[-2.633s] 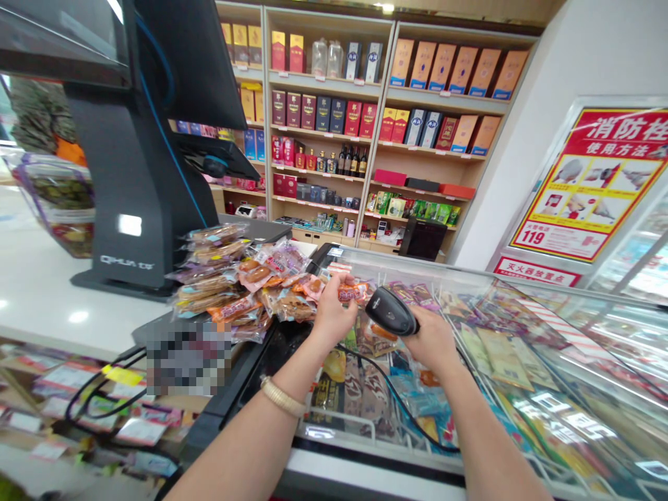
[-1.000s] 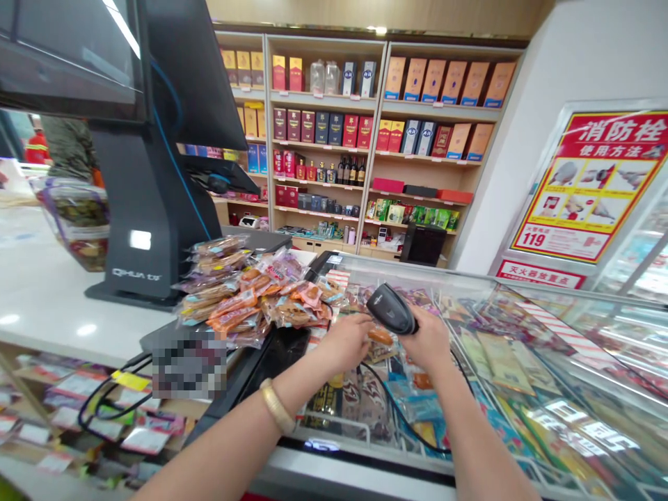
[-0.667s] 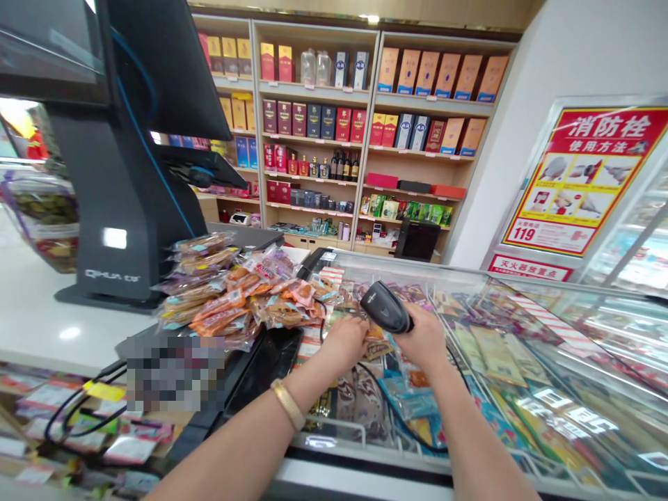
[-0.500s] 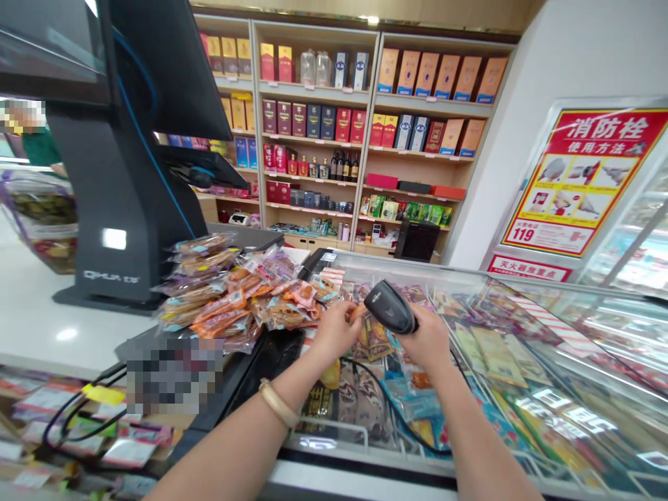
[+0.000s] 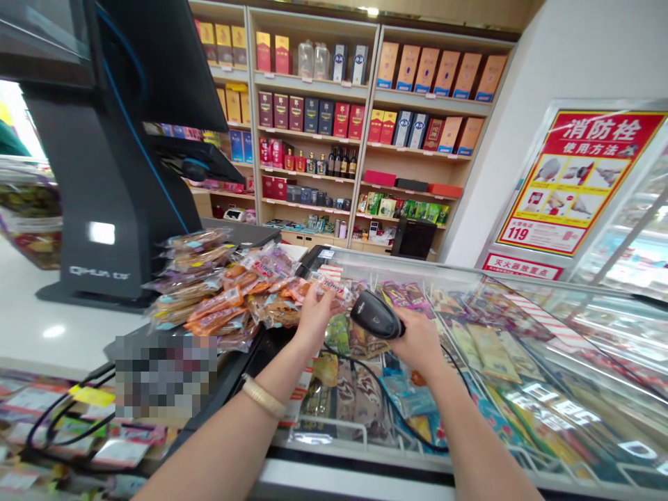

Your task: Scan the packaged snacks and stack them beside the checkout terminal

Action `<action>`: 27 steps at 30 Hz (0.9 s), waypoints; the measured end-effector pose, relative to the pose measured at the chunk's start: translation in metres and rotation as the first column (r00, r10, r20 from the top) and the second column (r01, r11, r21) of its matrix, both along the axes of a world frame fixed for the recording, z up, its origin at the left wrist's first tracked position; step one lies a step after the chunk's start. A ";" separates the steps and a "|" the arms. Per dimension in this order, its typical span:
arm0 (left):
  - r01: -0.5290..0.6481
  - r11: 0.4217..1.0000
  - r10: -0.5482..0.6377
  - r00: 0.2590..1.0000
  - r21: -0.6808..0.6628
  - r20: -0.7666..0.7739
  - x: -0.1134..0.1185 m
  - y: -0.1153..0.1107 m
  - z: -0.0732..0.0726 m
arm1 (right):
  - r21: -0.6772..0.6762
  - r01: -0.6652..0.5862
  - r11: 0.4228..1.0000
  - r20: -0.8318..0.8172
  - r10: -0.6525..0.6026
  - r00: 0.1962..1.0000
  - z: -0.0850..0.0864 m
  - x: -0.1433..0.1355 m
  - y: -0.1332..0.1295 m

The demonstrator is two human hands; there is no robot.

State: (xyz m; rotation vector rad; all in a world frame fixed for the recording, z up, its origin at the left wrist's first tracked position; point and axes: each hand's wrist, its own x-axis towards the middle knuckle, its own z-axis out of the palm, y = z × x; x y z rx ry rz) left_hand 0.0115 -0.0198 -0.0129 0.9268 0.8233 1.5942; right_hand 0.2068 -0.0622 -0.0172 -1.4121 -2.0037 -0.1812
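Observation:
My right hand (image 5: 420,342) is wrapped round the handle of a black barcode scanner (image 5: 376,315), whose head points left. Just left of the scanner, my left hand (image 5: 316,316), with a gold bracelet on the wrist, pinches a small clear snack packet (image 5: 334,287) with red print. Beside that hand lies a heap of wrapped snacks (image 5: 216,309), brown and orange in clear plastic. The scanner's black cable (image 5: 389,403) loops below both hands, over a glass-topped case (image 5: 334,435) of packaged food.
A black register stand (image 5: 104,209) with screens rises at the left on the white counter (image 5: 31,327). A large jar (image 5: 31,216) stands at the far left. Shelves (image 5: 307,136) of boxes and bottles line the back. A red and yellow sign (image 5: 579,184) hangs at the right.
My left hand has moved left and slightly up, and the clear packet now shows in its fingers. My right hand has shifted slightly left with the scanner. The view has shifted a little.

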 end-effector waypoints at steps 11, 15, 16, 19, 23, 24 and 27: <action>-0.182 0.929 0.353 0.695 0.322 -0.626 -0.010 0.005 -0.009 | 0.101 0.110 0.989 -0.092 -0.101 0.991 -0.003 0.007 0.004; 0.039 0.917 0.387 0.144 0.396 -0.911 -0.010 -0.007 -0.011 | 0.145 0.194 0.970 -0.176 -0.168 0.970 -0.006 0.014 0.009; 0.084 0.929 0.361 0.006 0.361 -0.932 -0.009 -0.012 -0.012 | 0.156 0.212 0.965 -0.197 -0.180 0.964 -0.006 0.015 0.009; 0.134 0.949 0.311 -0.227 0.286 -0.923 -0.004 -0.024 -0.014 | 0.170 0.251 0.953 -0.245 -0.206 0.948 -0.006 0.017 0.010; 0.160 0.943 0.322 -0.218 0.292 -0.921 0.007 -0.025 -0.009 | 0.186 0.295 0.937 -0.299 -0.233 0.926 -0.003 0.018 0.009; 0.182 0.943 0.313 -0.195 0.280 -0.929 0.012 -0.022 -0.007 | 0.195 0.309 0.931 -0.312 -0.239 0.919 -0.002 0.018 0.009; 0.305 0.924 0.276 -0.116 0.230 -0.954 0.035 -0.009 -0.001 | 0.196 0.344 0.918 -0.334 -0.267 0.904 -0.001 0.020 0.010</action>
